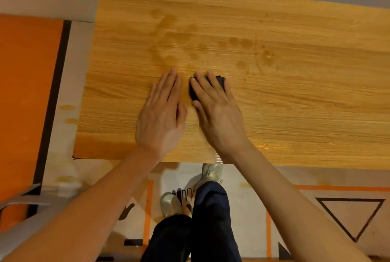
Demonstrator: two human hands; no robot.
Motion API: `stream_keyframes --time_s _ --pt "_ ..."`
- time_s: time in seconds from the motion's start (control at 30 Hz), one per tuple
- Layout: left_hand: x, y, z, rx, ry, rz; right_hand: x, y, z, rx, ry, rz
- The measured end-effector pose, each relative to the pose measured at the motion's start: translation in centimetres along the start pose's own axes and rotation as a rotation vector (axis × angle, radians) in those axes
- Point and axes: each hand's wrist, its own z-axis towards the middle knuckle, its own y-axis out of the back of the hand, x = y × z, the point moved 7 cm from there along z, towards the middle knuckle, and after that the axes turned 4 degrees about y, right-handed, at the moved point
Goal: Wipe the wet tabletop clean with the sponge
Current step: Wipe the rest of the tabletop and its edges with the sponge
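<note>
1. The sponge [219, 82] is a small dark block sitting on the tabletop [295, 103], roughly mid-depth and a bit left of centre. Most of it is hidden, only the far corner and the left edge peek out.

2. The right hand [217, 112] is on top of it, fingers laid over it and the thumb tucked against its left side, so it looks like a press-and-hold grip rather than a tight fist. How the far fingertips wrap I can't quite tell.

3. The left hand [162, 114] is just beside it, flat on the wood with fingers straight and together, holding nothing.

4. Here's the bit that matters: the wet patches [179, 36] lie beyond the sponge, farther from the person, spreading from up-left across to up-right [268, 55]. Nothing wet shows on the near side.

5. So my guess is the next stroke needs to push forward, away from the body, then sweep sideways. The right hand is the one placed for it.

6. Below the tabletop edge you can see shoes [211, 173] on a patterned floor.
</note>
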Motion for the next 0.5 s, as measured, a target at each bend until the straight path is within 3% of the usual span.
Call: stream_keyframes --time_s 0.07,0.17,0.27,0.5 --pt "0.1 -0.2 0.0 -0.003 0.001 0.005 -3.4 1.7 -2.2 0.021 0.011 -0.006" --pt "0.0 0.0 -0.2 -0.066 -0.007 -0.051 -10.2 5.0 -5.8 -0.022 -0.194 0.003" --pt "0.0 0.2 -0.1 -0.083 -0.003 -0.111 -10.9 5.5 -5.3 -0.075 -0.311 0.045" --pt "0.2 0.2 0.1 0.040 0.028 -0.055 -1.5 0.5 3.1 -0.003 -0.008 0.051"
